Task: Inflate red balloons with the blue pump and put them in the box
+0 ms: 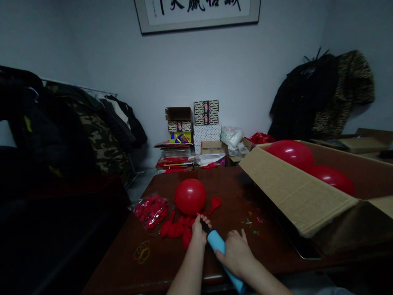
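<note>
blue pump (216, 241), likely light, stiff, in right hand's (236, 250) grasp; left hand (201, 226) clasps its black nozzle (204, 225); red balloon (190, 196) just beyond, probably fragile, best held by neck.

Framed calligraphy (199, 17) hangs on the pale wall (245, 78) — dark table (231, 184), dim light.

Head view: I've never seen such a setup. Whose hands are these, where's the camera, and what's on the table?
There is no machine here: a person works with bare hands, seen by one camera worn on their head. The left hand grips where an inflated red balloon meets the black end of a blue pump; the right hand lies over the pump's blue body. The brown table holds limp red balloons, a clear bag of red items, yellowish bands and, at the right, an open cardboard box with two inflated balloons showing.
</note>
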The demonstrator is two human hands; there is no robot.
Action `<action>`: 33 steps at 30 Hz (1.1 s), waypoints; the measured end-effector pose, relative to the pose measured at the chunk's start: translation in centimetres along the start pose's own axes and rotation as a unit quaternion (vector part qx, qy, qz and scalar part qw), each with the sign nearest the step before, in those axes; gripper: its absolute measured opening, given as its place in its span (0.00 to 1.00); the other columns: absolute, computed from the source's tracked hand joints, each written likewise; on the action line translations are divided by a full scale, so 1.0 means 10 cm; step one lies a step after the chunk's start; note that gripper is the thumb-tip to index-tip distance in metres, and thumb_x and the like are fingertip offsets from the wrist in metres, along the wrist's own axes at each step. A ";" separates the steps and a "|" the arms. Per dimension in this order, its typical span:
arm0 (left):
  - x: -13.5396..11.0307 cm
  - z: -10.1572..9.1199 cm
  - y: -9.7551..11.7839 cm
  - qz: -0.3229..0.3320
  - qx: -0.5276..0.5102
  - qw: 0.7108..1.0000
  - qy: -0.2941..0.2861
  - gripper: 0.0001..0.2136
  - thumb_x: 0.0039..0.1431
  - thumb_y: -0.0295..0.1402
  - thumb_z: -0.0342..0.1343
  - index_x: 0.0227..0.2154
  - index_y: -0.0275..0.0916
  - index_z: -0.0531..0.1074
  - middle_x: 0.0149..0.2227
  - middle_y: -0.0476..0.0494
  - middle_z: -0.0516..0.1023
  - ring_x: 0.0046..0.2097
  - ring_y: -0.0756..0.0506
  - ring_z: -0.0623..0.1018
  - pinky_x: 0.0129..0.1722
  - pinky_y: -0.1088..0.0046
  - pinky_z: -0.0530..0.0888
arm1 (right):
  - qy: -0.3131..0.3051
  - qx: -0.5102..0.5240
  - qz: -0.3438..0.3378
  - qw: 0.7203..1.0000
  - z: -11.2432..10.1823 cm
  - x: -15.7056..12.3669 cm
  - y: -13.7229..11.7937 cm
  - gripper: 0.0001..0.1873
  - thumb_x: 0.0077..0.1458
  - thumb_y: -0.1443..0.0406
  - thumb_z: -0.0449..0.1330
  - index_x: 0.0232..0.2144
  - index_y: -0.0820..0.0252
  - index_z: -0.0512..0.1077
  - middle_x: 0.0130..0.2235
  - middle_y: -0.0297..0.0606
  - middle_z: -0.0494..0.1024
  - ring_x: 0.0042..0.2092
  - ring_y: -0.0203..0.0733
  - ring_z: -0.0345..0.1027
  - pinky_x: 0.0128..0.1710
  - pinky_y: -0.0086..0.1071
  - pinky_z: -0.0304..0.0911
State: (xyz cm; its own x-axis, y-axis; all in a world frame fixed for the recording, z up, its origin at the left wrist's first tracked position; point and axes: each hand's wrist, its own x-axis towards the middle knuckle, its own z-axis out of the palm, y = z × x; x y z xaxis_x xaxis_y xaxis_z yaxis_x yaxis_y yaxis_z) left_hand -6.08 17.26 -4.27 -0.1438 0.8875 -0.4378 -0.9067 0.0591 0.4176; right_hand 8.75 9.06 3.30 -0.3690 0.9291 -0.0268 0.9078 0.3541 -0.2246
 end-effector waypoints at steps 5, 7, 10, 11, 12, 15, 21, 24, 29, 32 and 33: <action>0.02 -0.09 0.05 0.032 0.066 0.997 0.020 0.10 0.58 0.35 0.48 0.23 0.39 0.57 0.18 0.54 0.59 0.16 0.53 0.63 0.17 0.77 0.61 | 0.012 0.020 -0.006 1.000 0.13 0.02 -0.04 0.28 0.51 0.51 0.47 0.39 0.69 0.73 0.40 0.50 0.74 0.48 0.53 0.63 0.57 0.49 0.39; 0.04 -0.09 0.04 0.048 0.087 0.995 0.030 0.10 0.58 0.36 0.48 0.23 0.39 0.57 0.17 0.55 0.58 0.15 0.54 0.61 0.16 0.78 0.59 | 0.008 0.015 -0.006 1.000 0.14 -0.01 -0.05 0.29 0.51 0.50 0.47 0.39 0.70 0.73 0.40 0.51 0.74 0.48 0.54 0.62 0.57 0.49 0.38; 0.06 -0.06 0.01 0.066 0.102 0.992 0.046 0.11 0.58 0.37 0.47 0.23 0.40 0.56 0.17 0.55 0.57 0.15 0.54 0.59 0.14 0.79 0.55 | -0.003 -0.002 -0.004 1.000 0.08 -0.06 -0.05 0.30 0.50 0.49 0.49 0.40 0.70 0.73 0.42 0.52 0.73 0.49 0.55 0.61 0.58 0.48 0.37; 0.06 -0.04 0.01 0.071 0.104 0.991 0.049 0.11 0.58 0.37 0.47 0.23 0.40 0.56 0.17 0.55 0.57 0.14 0.54 0.59 0.14 0.80 0.55 | -0.007 -0.004 -0.002 1.000 0.06 -0.08 -0.04 0.30 0.50 0.49 0.49 0.41 0.70 0.73 0.43 0.52 0.73 0.49 0.55 0.61 0.58 0.49 0.38; 0.07 -0.03 0.00 0.076 0.104 0.990 0.049 0.11 0.58 0.37 0.47 0.23 0.40 0.56 0.17 0.55 0.58 0.14 0.54 0.59 0.14 0.80 0.55 | -0.011 -0.003 -0.001 1.000 0.03 -0.11 -0.03 0.30 0.50 0.50 0.49 0.41 0.70 0.73 0.42 0.52 0.73 0.49 0.55 0.61 0.58 0.49 0.38; 0.09 0.03 0.05 0.088 0.101 0.990 0.036 0.11 0.57 0.38 0.49 0.24 0.40 0.56 0.17 0.55 0.58 0.15 0.55 0.59 0.14 0.80 0.55 | -0.012 0.004 -0.006 1.000 -0.05 -0.25 0.06 0.29 0.51 0.51 0.49 0.40 0.69 0.73 0.42 0.52 0.73 0.49 0.55 0.61 0.58 0.50 0.37; 0.12 0.22 0.33 0.108 0.090 0.990 0.011 0.09 0.58 0.33 0.45 0.23 0.40 0.56 0.17 0.56 0.56 0.15 0.55 0.58 0.13 0.80 0.54 | -0.047 0.012 -0.031 0.998 -0.18 -0.61 0.34 0.28 0.50 0.49 0.51 0.40 0.66 0.74 0.44 0.52 0.72 0.51 0.56 0.59 0.59 0.51 0.33; 0.12 0.32 0.40 0.100 0.088 0.991 0.013 0.09 0.57 0.31 0.45 0.22 0.40 0.56 0.17 0.56 0.55 0.15 0.55 0.58 0.13 0.81 0.54 | -0.064 0.017 -0.033 0.997 -0.27 -0.71 0.42 0.29 0.49 0.48 0.52 0.40 0.67 0.74 0.45 0.53 0.71 0.52 0.57 0.58 0.59 0.52 0.32; 0.11 0.35 0.33 0.093 0.058 0.994 0.016 0.09 0.57 0.30 0.46 0.22 0.39 0.55 0.17 0.56 0.55 0.15 0.55 0.57 0.13 0.81 0.54 | -0.030 0.029 -0.018 0.999 -0.35 -0.73 0.46 0.25 0.46 0.50 0.55 0.38 0.63 0.74 0.43 0.49 0.72 0.50 0.55 0.59 0.59 0.51 0.30; 0.12 0.28 0.28 0.080 0.040 0.996 0.017 0.09 0.57 0.30 0.46 0.22 0.39 0.56 0.17 0.55 0.55 0.15 0.56 0.57 0.13 0.82 0.53 | -0.033 0.043 -0.017 0.998 -0.33 -0.71 0.46 0.24 0.45 0.50 0.55 0.36 0.63 0.74 0.41 0.48 0.72 0.49 0.53 0.59 0.59 0.50 0.30; 0.12 0.25 0.27 0.073 0.035 0.997 0.015 0.10 0.58 0.31 0.46 0.22 0.39 0.55 0.17 0.55 0.55 0.15 0.56 0.57 0.13 0.82 0.53 | -0.035 0.048 -0.016 0.998 -0.32 -0.70 0.45 0.24 0.45 0.51 0.56 0.36 0.64 0.74 0.41 0.47 0.72 0.49 0.53 0.60 0.59 0.49 0.30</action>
State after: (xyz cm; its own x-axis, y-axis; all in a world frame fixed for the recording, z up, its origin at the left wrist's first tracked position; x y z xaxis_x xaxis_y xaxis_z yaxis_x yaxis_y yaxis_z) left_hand -7.67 19.61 -1.68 -0.2850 0.8751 -0.3912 -0.8457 -0.0375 0.5323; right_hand 16.06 4.47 5.63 -0.4140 0.9063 -0.0850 0.8731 0.3690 -0.3186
